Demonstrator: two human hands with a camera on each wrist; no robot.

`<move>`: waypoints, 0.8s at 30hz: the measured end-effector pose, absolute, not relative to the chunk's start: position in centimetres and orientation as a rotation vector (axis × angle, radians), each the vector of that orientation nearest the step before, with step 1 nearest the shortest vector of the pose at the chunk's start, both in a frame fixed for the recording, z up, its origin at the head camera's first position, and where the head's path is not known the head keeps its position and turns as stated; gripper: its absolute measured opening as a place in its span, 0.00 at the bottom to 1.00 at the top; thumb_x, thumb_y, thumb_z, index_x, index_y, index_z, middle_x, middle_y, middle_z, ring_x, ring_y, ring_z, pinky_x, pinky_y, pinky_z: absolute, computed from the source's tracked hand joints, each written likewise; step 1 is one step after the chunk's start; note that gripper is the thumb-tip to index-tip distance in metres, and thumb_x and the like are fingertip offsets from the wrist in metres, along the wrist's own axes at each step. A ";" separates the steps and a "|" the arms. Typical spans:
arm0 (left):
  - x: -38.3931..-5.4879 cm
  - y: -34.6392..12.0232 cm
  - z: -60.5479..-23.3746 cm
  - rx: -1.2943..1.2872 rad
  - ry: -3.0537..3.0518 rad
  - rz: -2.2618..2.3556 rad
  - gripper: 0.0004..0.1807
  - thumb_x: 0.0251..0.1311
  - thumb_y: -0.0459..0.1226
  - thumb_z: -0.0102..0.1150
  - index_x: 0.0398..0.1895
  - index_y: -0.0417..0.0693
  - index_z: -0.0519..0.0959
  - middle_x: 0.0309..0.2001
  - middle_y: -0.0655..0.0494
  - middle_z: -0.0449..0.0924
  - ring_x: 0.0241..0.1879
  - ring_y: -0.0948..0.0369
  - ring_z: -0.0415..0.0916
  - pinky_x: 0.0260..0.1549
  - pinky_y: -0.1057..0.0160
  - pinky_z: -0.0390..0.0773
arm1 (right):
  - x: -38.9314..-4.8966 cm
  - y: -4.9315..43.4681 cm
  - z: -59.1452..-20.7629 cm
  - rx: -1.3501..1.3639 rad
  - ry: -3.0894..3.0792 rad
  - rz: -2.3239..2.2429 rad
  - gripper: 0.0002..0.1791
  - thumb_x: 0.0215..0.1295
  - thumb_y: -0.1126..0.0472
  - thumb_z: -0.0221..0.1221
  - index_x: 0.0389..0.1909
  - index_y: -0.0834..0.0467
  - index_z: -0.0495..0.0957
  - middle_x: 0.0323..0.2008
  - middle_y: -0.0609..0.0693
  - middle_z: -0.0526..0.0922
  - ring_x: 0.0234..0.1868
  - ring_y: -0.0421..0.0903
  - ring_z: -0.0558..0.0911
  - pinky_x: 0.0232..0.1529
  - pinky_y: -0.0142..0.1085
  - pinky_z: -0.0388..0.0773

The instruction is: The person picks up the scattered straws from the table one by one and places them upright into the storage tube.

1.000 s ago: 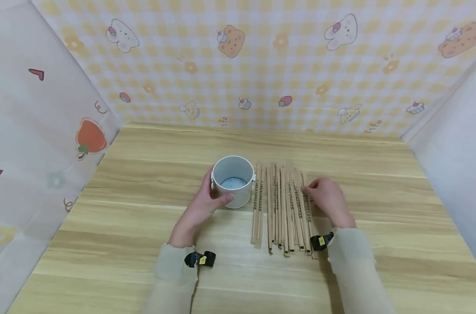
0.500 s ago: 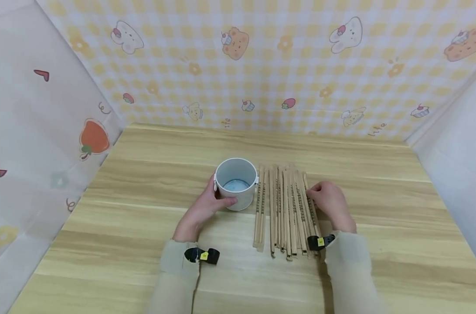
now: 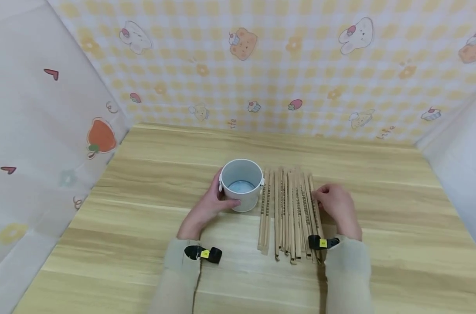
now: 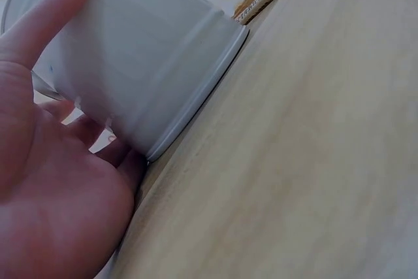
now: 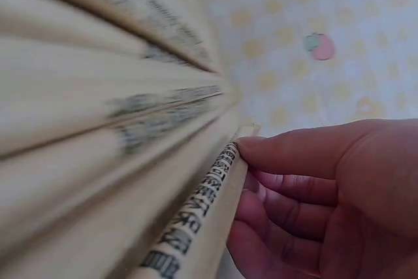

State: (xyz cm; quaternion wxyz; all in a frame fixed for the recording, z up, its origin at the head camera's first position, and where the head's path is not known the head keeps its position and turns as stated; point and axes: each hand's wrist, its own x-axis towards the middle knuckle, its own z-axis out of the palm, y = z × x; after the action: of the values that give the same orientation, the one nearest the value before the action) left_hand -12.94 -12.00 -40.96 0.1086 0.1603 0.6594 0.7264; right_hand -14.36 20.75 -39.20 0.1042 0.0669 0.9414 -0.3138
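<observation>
1. Bucket (image 3: 249, 201), upright on the worktop (image 3: 395, 209) short of its back edge; left hand (image 3: 211, 201) curled wide round its wall.
2. Wrapped sticks (image 3: 290, 218), beside it toward the right edge; right hand (image 3: 337, 204) pinching the outermost stick (image 5: 204, 213).

Bucket (image 3: 251, 204) on tbl (image 3: 104, 196), L of sticks (image 3: 293, 218); closest pair (image 3: 263, 216) just beside it, then gap, then main bunch (image 3: 298, 209) to R. L hand (image 3: 211, 204) round bucket's L side; R hand (image 3: 337, 203) at bunch's R edge, on end stick (image 5: 219, 217). Wall (image 3: 222, 87) behind tbl.
</observation>
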 end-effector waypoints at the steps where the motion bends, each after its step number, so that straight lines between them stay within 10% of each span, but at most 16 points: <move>1: -13.0 -12.0 -41.0 0.476 1.935 2.142 0.53 0.41 0.25 0.65 0.67 0.60 0.47 0.65 0.46 0.49 0.64 0.46 0.45 0.61 0.45 0.45 | -14.3 20.8 -38.8 0.194 2.789 -0.932 0.15 0.62 0.53 0.51 0.37 0.61 0.77 0.26 0.52 0.79 0.24 0.45 0.75 0.25 0.36 0.69; 24: -12.8 -12.1 -40.8 0.435 1.951 2.107 0.52 0.42 0.27 0.66 0.67 0.61 0.47 0.65 0.49 0.48 0.65 0.48 0.43 0.61 0.49 0.45 | -10.0 16.4 -27.8 -0.011 3.473 -1.236 0.14 0.59 0.50 0.56 0.34 0.58 0.79 0.26 0.48 0.81 0.25 0.39 0.75 0.25 0.26 0.66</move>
State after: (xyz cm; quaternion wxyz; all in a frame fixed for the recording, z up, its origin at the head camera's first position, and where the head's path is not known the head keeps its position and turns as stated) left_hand -12.76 -12.06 -40.82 0.1184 0.1488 0.6669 0.7205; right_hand -10.00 16.42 -27.79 -0.2690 -0.0028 0.9074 -0.3229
